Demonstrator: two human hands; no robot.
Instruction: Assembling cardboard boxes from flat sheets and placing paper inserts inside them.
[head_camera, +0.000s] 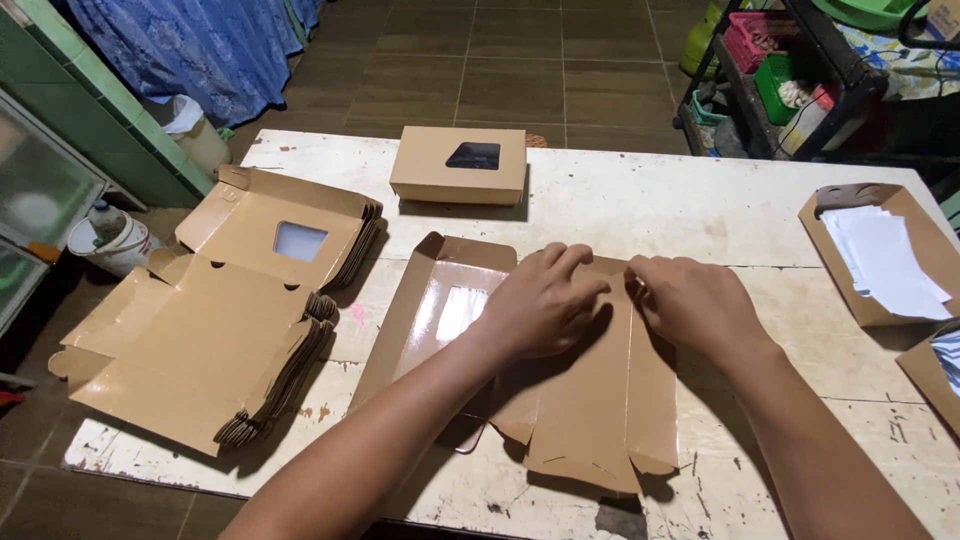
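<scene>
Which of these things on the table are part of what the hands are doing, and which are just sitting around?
In use:
- left hand and right hand, both pressing on the flat box blank
- stack of unfolded blanks
- finished windowed box

Lying about:
- open box of white paper sheets
- white bucket on the floor
- blue cloth
- shelf rack with baskets

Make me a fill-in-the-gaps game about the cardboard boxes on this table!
1. Both hands, left hand and right hand, press on a flat cardboard ____.
2. The finished box at the far edge has a dark ____ in its lid.
3. The stack of flat boxes lies to the person's ____.
4. The open box on the right holds ____ paper sheets.

Missing words: box; window; left; white
</scene>
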